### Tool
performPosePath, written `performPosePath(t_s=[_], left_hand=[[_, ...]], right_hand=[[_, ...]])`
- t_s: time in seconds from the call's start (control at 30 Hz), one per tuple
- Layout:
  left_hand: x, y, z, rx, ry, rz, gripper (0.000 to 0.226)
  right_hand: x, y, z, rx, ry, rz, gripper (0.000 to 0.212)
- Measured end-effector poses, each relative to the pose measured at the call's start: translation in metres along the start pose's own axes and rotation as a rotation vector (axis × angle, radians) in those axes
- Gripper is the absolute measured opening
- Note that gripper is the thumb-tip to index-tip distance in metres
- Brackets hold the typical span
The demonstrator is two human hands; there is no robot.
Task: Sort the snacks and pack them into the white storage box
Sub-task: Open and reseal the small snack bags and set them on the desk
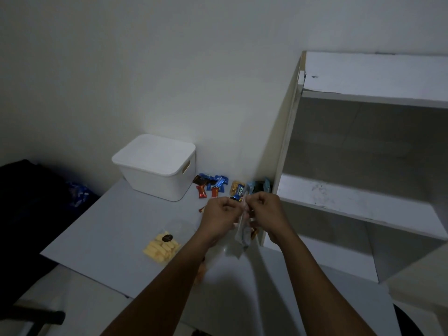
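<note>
Clear plastic: one snack bag (242, 235) hangs over the pale table (109, 226), your left hand (223, 212) and right hand (264, 209) close together, both pinching its top edge, long axis near vertical. One lidded white storage box (155, 166) stands against a white wall (169, 69), beside two red candies (201, 191); one yellow biscuit pack (162, 247) lies nearer; a shelf unit (363, 202) stands right.

This looks like a modest room in a home, perhaps a bedroom or study corner. A pale tabletop (116, 229) is pushed against a plain white wall (169, 69). A scuffed white shelf unit (363, 204) stands at 3 o'clock, and what looks like a dark chair (24, 202) at 9 o'clock. A lidded white storage box (155, 166) and loose snacks (213, 185) sit at 12 o'clock.
</note>
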State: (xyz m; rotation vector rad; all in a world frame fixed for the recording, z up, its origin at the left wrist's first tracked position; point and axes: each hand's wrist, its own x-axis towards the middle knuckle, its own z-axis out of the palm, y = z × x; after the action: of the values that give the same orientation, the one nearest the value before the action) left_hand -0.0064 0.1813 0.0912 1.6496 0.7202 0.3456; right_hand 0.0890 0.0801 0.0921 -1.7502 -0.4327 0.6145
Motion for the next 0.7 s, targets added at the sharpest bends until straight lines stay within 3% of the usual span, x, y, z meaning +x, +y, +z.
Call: performPosePath(t_s=[0.2,0.37,0.7], left_hand=[[0.001,-0.006,-0.009,0.004,-0.004,0.038,0.008],[0.0,-0.015,-0.01,0.037,-0.041,0.057,0.017],[-0.005,-0.024,-0.009,-0.148,0.001,-0.041,0.016]], right_hand=[[-0.003,0.002,0.007,0.071,0.001,-0.004,0.01],[-0.002,0.003,0.01,0.128,0.039,-0.005,0.022],[-0.007,0.013,0.005,-0.137,-0.219,-0.023,0.06]])
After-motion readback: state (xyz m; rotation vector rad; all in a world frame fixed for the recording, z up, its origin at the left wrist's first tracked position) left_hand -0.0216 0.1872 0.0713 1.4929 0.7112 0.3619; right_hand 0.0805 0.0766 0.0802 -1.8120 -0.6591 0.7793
